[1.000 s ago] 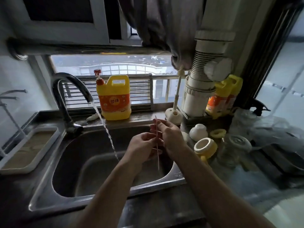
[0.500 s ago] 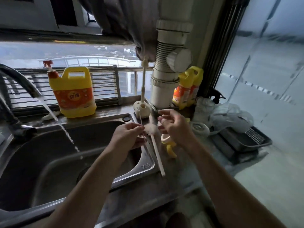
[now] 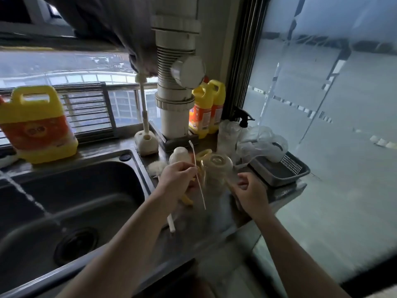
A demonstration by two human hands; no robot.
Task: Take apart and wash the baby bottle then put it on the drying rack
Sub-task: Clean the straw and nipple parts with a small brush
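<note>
1. Half a second on, both hands have swung from over the sink [image 3: 107, 186] to the bench [image 3: 204, 231] right of centre. The right hand [image 3: 250, 193] has let go of the straw [image 3: 198, 183], and the left hand [image 3: 177, 178] now holds it alone.
2. Nearest me, the brush [image 3: 171, 225] lies flat on the bench, its handle end poking out from under the left forearm.
3. The left fingers [image 3: 187, 168] pinch the straw about a third of the way down. It hangs tilted, with its top towards the middle of the frame and its lower tip free above the bench.
4. The right fingers are curled, thumb against forefinger. I cannot tell whether they grip anything.
5. The bottle [image 3: 217, 168] stands mouth-down on the bench between the two hands and just beyond them. As far as I can see, it touches neither.
6. I judge the step in hand to be racking the rinsed straw. I would carry it round the bottle rather than across it and lay it flat on the tray floor. It looks light and thin enough to roll or slip.
7. The drying rack [image 3: 281, 175] sits right of centre, beyond the right hand and well apart from the left fingers.
8. A white cap [image 3: 179, 153] and a yellow ring [image 3: 204, 153] sit behind the bottle.
9. Water [image 3: 21, 190] runs into the sink at the left edge.
</note>
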